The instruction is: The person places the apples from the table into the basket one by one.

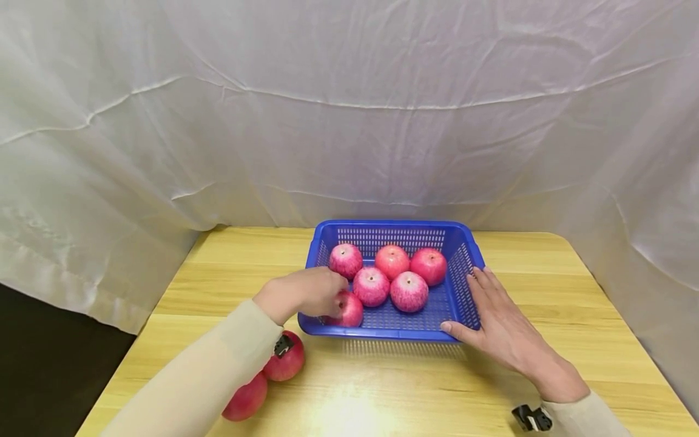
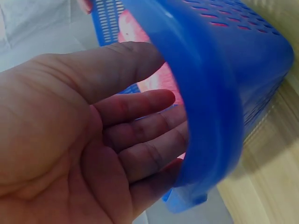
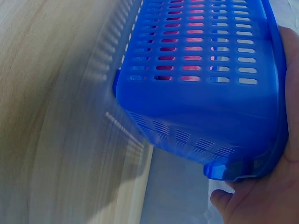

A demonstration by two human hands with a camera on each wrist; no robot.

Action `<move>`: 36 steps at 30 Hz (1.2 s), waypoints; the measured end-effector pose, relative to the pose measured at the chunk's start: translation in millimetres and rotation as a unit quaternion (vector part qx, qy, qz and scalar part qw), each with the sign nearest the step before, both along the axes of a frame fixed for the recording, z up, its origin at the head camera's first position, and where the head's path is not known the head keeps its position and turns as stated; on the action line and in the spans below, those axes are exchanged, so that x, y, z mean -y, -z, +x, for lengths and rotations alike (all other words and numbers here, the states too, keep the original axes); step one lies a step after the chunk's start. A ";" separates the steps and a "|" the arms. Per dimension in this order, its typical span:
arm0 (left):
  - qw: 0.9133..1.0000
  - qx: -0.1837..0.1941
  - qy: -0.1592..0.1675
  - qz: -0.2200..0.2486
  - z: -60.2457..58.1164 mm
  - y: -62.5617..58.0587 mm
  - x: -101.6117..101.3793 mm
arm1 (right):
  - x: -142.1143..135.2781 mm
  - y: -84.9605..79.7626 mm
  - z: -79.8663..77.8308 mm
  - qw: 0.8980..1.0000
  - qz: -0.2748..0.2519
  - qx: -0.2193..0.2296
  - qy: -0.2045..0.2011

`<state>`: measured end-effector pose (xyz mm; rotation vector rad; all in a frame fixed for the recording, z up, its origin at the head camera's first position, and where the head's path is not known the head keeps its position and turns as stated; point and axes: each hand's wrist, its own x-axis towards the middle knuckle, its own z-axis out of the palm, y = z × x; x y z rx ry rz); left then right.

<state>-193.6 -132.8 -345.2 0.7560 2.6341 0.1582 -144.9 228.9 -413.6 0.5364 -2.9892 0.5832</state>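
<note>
In the head view, a blue plastic basket (image 1: 377, 334) with slotted walls stands on the wooden table, several red apples inside it. My left hand (image 1: 306, 294) reaches over its left rim, fingertips at the apple (image 1: 351, 311) in the near left corner. From the left wrist, the palm (image 2: 56, 149) looks bare and the fingers (image 2: 145, 154) extend loosely, tips partly hidden behind the rim. At the near right corner my right hand (image 1: 505, 328) rests on the basket, fingers straight along the right rim and thumb spread toward the front rim. The right wrist view shows that hand (image 3: 266, 200) against the rim.
Two more apples, one (image 1: 286, 358) nearer the basket and another (image 1: 247, 397), lie on the table (image 1: 393, 388) by the left forearm, which partly covers them. A pale cloth (image 1: 349, 133) hangs behind the table and at its sides.
</note>
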 end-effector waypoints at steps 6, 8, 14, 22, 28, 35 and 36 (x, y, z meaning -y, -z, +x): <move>0.999 -0.017 -0.007 0.043 7.7 -6.6 11.9 | -0.1 0.4 0.1 1.000 -0.001 -0.001 -0.001; 0.998 -0.032 -0.009 0.057 10.8 -9.0 17.9 | 0.1 0.4 0.1 1.000 -0.002 -0.001 -0.001; 0.991 -0.096 -0.020 0.086 22.1 -16.0 37.8 | 0.6 0.0 -0.1 1.000 -0.001 -0.001 -0.001; 0.983 -0.117 -0.093 0.107 45.1 -29.0 61.5 | -0.4 -0.5 -0.5 1.000 0.000 0.004 0.000; 0.977 -0.129 -0.130 0.106 61.8 -32.8 80.2 | 0.1 -1.5 -1.2 1.000 0.010 0.010 0.001; 0.977 -0.110 -0.163 0.088 75.7 -28.5 98.1 | 0.1 -3.8 -1.8 1.000 0.025 0.010 -0.002; 0.977 -0.106 -0.165 0.087 77.3 -27.0 100.8 | 0.2 -4.0 -1.9 1.000 0.028 0.011 -0.001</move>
